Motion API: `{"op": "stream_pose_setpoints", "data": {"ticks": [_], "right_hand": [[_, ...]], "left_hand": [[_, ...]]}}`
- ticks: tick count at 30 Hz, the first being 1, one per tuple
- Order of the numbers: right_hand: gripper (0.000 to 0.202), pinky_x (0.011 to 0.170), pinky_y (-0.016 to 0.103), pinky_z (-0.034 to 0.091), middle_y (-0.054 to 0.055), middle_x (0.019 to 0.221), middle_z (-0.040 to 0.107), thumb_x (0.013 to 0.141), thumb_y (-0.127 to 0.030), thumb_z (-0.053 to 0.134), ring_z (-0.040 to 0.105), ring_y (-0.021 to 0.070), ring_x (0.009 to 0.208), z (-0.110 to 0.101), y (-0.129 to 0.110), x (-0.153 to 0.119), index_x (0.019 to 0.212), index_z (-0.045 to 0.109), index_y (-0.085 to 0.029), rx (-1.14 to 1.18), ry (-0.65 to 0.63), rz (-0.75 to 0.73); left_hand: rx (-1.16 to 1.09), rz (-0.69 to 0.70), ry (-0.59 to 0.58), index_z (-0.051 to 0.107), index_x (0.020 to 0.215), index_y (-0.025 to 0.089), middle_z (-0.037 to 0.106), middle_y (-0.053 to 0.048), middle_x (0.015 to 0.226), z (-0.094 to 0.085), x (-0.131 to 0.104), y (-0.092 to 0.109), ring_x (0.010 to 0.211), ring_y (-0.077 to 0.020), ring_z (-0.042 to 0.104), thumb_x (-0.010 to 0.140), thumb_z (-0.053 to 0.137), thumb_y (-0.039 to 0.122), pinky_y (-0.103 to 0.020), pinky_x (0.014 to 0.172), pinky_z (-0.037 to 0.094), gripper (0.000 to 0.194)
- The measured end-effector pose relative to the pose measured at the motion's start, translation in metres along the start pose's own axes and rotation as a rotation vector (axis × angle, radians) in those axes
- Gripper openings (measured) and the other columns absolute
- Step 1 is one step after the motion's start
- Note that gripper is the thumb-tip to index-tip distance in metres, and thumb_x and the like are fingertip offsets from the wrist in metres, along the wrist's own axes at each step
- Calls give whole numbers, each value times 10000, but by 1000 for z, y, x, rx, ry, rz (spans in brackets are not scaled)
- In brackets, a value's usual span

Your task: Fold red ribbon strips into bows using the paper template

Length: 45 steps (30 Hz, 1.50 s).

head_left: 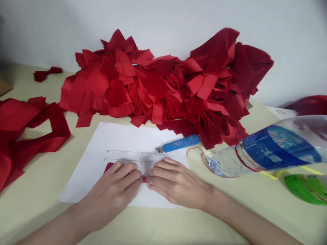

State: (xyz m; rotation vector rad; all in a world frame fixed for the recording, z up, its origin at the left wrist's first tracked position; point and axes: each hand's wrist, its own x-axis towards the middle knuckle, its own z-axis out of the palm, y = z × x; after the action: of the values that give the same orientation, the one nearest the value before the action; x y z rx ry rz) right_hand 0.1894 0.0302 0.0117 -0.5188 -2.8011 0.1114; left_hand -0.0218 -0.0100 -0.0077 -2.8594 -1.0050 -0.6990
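Note:
Both hands meet over a white paper sheet (pixel 90 140) printed with thin black measuring lines. My left hand (pixel 117 188) has its fingers curled down on a dark red ribbon strip (pixel 145 179), whose folded end shows past the knuckles on the left. Close beside it, my right hand (pixel 176 182) pinches the same strip, fingers bent and pressed together. Only a short piece of ribbon shows between the hands; the rest is covered by fingers. Just beyond the right hand, a blue utility knife (pixel 180 142) lies on the sheet's upper right, blade end pointing left.
A big heap of folded red ribbon pieces (pixel 160 81) lies against the wall. Long red ribbon (pixel 2 138) spreads at the left. To the right are a clear water bottle (pixel 278 148), a green-labelled container (pixel 309 188) and a thin red thread (pixel 196 148).

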Motion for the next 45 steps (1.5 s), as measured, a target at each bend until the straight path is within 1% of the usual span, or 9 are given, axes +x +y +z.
{"op": "stream_pose_setpoints", "data": {"ticks": [10,18,23,31,34,37,40,42,45], "right_hand": [[230,713,306,403,55,751,580,901,-266,443,498,165,750,10,-2,2,840,607,-117,-119,50,26],[147,666,320,376,48,727,536,876,-154,443,489,181,706,14,-4,10,815,568,-107,-380,-31,-37],[146,681,316,369,46,731,535,885,-165,440,487,178,711,9,-3,12,826,561,-109,-378,-31,-33],[163,686,333,382,45,751,559,888,-115,419,500,178,725,-10,-2,13,819,566,-125,-348,-6,-5],[138,800,368,406,76,892,605,902,-169,450,530,197,875,-29,0,12,953,561,-106,-295,110,1],[240,924,416,373,107,1050,587,863,-219,538,489,233,1063,-56,4,6,1078,511,-116,-247,438,92],[196,842,382,425,84,1021,571,851,-198,534,519,212,993,-72,8,0,1044,520,-172,-134,746,362],[111,753,327,458,54,937,583,865,-210,505,553,173,875,-70,10,0,962,550,-180,86,699,546],[122,705,272,480,34,880,627,869,-246,504,589,140,808,-52,9,6,886,591,-162,602,336,661]], "left_hand": [[-198,-198,-2,597,794,170,650,-12,788,0,10,-4,853,-184,502,838,469,59,-342,715,358,174],[-213,-290,-93,573,729,173,625,-8,734,-7,13,-7,793,-182,494,794,481,54,-352,714,369,164],[-192,-307,-121,559,685,174,585,-6,635,-15,24,-1,708,-183,479,755,530,129,-351,656,375,88],[-182,-289,-77,630,648,174,607,-11,607,-22,36,0,681,-181,494,838,495,129,-355,638,365,237],[-444,-451,-19,650,655,194,627,-10,656,-26,39,-4,691,-179,512,809,558,191,-350,652,391,179],[-948,-756,-31,655,665,194,605,-15,694,-27,40,-11,660,-167,512,748,626,253,-323,626,412,106],[-1492,-995,-39,608,692,177,540,-16,690,-22,38,-14,616,-141,479,767,581,288,-288,585,409,137],[-1715,-1048,-17,572,702,172,496,-17,696,-16,37,-12,591,-125,442,779,545,295,-263,544,393,147],[-1844,-1044,-39,533,680,172,452,-18,695,-6,35,-6,559,-116,390,755,533,289,-258,515,373,139]]}}
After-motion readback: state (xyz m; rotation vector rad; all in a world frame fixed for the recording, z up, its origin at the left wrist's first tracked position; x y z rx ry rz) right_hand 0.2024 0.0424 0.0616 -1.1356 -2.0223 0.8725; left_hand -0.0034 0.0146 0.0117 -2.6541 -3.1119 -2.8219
